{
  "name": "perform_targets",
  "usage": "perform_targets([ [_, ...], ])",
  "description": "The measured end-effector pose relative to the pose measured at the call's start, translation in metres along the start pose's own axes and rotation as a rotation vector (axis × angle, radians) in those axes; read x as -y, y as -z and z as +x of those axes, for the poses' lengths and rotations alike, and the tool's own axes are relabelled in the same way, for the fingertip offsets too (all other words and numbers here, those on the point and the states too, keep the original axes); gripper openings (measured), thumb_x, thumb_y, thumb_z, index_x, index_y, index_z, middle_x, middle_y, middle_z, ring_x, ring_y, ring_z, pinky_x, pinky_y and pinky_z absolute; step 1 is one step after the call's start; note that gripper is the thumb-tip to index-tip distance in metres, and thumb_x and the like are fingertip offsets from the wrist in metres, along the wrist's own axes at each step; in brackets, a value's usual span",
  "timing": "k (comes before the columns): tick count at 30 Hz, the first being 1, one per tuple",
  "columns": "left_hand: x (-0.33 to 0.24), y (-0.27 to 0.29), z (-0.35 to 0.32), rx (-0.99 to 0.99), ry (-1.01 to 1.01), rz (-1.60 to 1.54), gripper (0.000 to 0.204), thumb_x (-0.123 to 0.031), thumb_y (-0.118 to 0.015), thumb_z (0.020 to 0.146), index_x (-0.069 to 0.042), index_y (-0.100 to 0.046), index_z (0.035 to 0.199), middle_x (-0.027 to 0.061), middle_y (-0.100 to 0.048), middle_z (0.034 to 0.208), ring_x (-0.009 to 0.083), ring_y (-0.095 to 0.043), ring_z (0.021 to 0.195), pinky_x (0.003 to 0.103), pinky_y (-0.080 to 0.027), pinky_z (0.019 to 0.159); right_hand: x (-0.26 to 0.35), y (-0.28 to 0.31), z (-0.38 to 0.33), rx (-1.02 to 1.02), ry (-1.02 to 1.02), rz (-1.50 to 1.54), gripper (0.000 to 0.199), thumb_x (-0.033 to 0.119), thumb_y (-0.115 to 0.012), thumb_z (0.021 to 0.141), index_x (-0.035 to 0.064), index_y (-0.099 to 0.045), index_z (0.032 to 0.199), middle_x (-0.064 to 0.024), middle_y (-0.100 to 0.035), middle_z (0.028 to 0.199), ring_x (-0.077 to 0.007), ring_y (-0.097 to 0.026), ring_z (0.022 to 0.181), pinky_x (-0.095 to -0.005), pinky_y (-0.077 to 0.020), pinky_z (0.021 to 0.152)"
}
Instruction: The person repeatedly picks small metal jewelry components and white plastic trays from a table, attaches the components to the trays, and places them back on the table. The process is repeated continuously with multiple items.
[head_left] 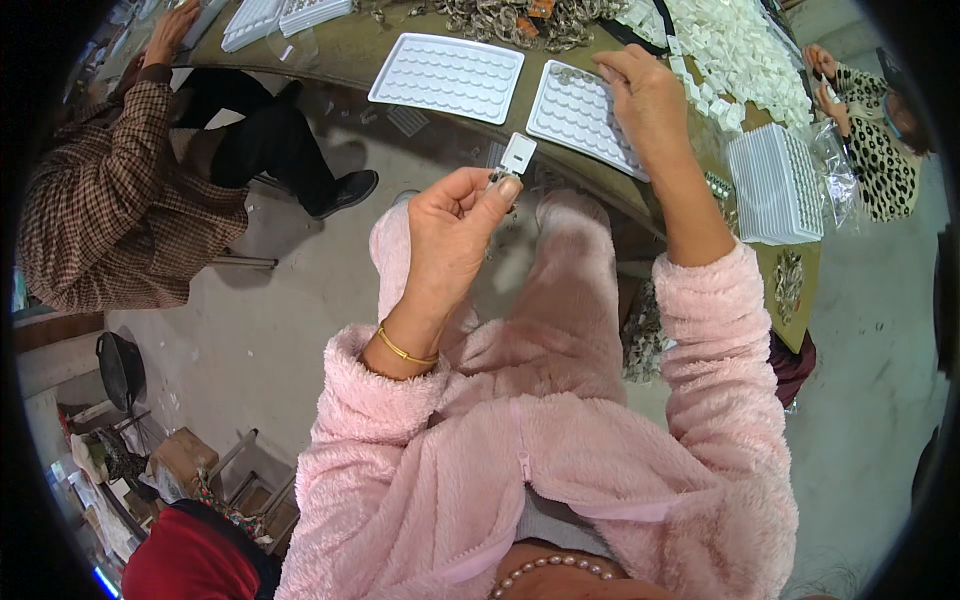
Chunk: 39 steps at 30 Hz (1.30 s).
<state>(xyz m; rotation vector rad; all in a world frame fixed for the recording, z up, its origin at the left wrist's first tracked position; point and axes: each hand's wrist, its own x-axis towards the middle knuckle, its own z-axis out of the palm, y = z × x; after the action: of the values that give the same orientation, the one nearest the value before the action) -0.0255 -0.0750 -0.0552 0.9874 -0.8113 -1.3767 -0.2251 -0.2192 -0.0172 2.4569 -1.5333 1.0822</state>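
Above my lap, my left hand pinches a small white rectangular card with a dark slot in it, between thumb and fingers. A bit of something shiny shows at the fingertips below the card. My right hand reaches over the right-hand white tray, its fingers bent and drawn together near the tray's far edge. What those fingers hold, if anything, is hidden. Small shiny pieces sit in the tray's far row of hollows. Left of it lies a second white tray with rows of round hollows.
The table bears a heap of shiny metal pieces, a pile of small white cards and a stack of white trays at right. One person sits at left; another works at far right.
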Motion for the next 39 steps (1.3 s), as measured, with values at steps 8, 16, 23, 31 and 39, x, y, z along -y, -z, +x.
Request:
perform_targets([
  [8, -0.013, -0.003, -0.004, -0.014, -0.019, -0.114, 0.015, -0.011, -0.065, 0.093, 0.001, -0.069, 0.102, -0.0045, -0.058, 0.073, -0.0005, -0.041, 0.058, 0.017, -0.031, 0.049, -0.011, -0.012, -0.007, -0.030, 0.140, -0.120, 0.006, 0.015, -0.064, 0.084, 0.0150, -0.070, 0.087, -0.0041, -0.062, 0.086, -0.0294, -0.065, 0.080, -0.0400, -0.0516, 0.066],
  [16, -0.022, -0.006, -0.016, -0.024, -0.109, -0.131, 0.021, -0.013, -0.064, 0.095, 0.003, -0.067, 0.108, -0.0011, -0.057, 0.074, 0.0008, -0.040, 0.058, 0.016, -0.027, 0.048, 0.019, 0.010, -0.008, 0.109, -0.126, 0.178, 0.010, 0.008, -0.069, 0.085, 0.0025, -0.066, 0.094, -0.0049, -0.066, 0.081, -0.0136, -0.061, 0.071, -0.0279, -0.0491, 0.067],
  [23, -0.022, -0.014, -0.024, 0.021, -0.145, -0.036, 0.024, -0.014, -0.066, 0.095, 0.004, -0.066, 0.111, 0.0032, -0.063, 0.076, 0.0017, -0.044, 0.057, 0.016, -0.030, 0.048, 0.090, 0.039, -0.051, 0.049, 0.206, 0.683, 0.016, -0.008, -0.071, 0.074, 0.0003, -0.065, 0.086, -0.0065, -0.063, 0.081, -0.0131, -0.058, 0.065, -0.0247, -0.0459, 0.055],
  [31, -0.021, -0.021, -0.031, 0.064, -0.139, -0.032, 0.022, -0.010, -0.065, 0.095, 0.004, -0.066, 0.112, 0.0014, -0.066, 0.076, 0.0006, -0.048, 0.060, 0.015, -0.036, 0.051, 0.094, 0.035, -0.060, -0.080, 0.356, 0.580, 0.016, -0.009, -0.070, 0.073, -0.0010, -0.063, 0.085, -0.0106, -0.063, 0.081, -0.0245, -0.063, 0.070, -0.0308, -0.0508, 0.061],
  [39, -0.010, -0.019, -0.028, 0.031, -0.281, 0.133, 0.020, -0.007, -0.067, 0.092, 0.005, -0.067, 0.108, -0.0021, -0.063, 0.074, 0.0009, -0.052, 0.063, 0.016, -0.040, 0.054, 0.086, 0.044, -0.069, 0.150, 0.288, 0.666, 0.012, -0.006, -0.065, 0.080, -0.0013, -0.068, 0.090, -0.0100, -0.065, 0.086, -0.0220, -0.061, 0.070, -0.0298, -0.0503, 0.063],
])
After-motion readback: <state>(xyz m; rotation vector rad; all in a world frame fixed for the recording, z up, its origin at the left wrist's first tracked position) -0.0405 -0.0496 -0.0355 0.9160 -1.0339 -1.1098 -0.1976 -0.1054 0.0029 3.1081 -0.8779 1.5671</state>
